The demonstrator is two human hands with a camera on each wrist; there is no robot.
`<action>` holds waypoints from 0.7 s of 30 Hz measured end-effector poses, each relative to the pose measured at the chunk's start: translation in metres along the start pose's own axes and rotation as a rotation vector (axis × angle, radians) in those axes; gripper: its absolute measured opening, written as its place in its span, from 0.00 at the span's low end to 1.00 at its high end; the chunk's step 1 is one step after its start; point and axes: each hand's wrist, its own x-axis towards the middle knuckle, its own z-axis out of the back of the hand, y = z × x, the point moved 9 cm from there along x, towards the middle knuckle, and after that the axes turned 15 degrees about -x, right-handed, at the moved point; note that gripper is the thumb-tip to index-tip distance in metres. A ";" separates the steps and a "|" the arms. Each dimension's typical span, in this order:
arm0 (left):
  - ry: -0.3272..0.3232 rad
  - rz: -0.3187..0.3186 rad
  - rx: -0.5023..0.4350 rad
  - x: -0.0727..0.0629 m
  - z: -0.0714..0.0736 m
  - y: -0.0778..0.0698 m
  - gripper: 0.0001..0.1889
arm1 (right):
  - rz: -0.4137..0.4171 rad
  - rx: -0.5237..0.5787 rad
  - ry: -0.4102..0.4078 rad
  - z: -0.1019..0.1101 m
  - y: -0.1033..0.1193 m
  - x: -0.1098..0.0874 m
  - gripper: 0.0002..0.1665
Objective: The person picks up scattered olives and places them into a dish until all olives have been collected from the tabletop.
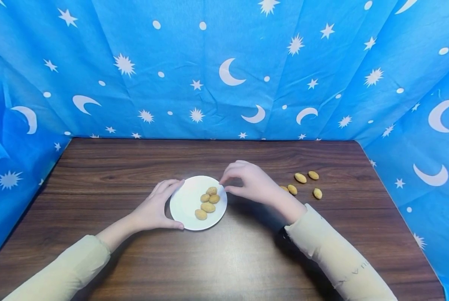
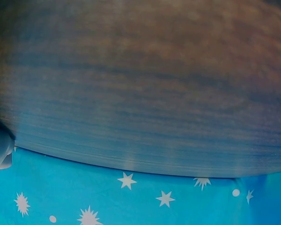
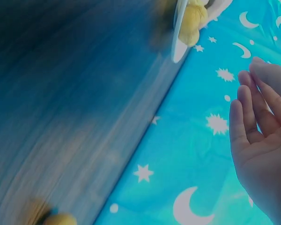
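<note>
A round white plate [image 1: 184,200] lies on the table with several small, oval, yellow-brown nut-like pieces [image 1: 208,207] on its right half. My left hand [image 1: 158,207] holds the plate from the left, fingers along the upper rim and thumb at the lower rim. At the plate's right rim is my right hand [image 1: 248,182], thumb and forefinger bent toward each other with nothing between them. The right wrist view shows that right hand [image 3: 262,122] with fingers loosely curved, apart from the tilted-looking plate [image 3: 179,49]. The left wrist view catches only a bit of the left hand [image 2: 0,147].
Several more oval pieces [image 1: 300,178] lie loose on the brown wooden table [image 1: 134,259], right of the right hand; one is partly hidden by the wrist. A blue cloth [image 1: 179,96] with white stars and moons hangs behind the table and along both sides.
</note>
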 end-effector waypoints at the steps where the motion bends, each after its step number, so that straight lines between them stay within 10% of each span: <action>1: 0.000 0.001 0.000 0.000 0.000 0.000 0.67 | -0.003 0.004 -0.012 0.003 -0.002 -0.004 0.09; 21: 0.001 0.000 0.003 0.000 0.000 0.000 0.67 | -0.202 0.024 -0.152 0.041 -0.062 -0.070 0.11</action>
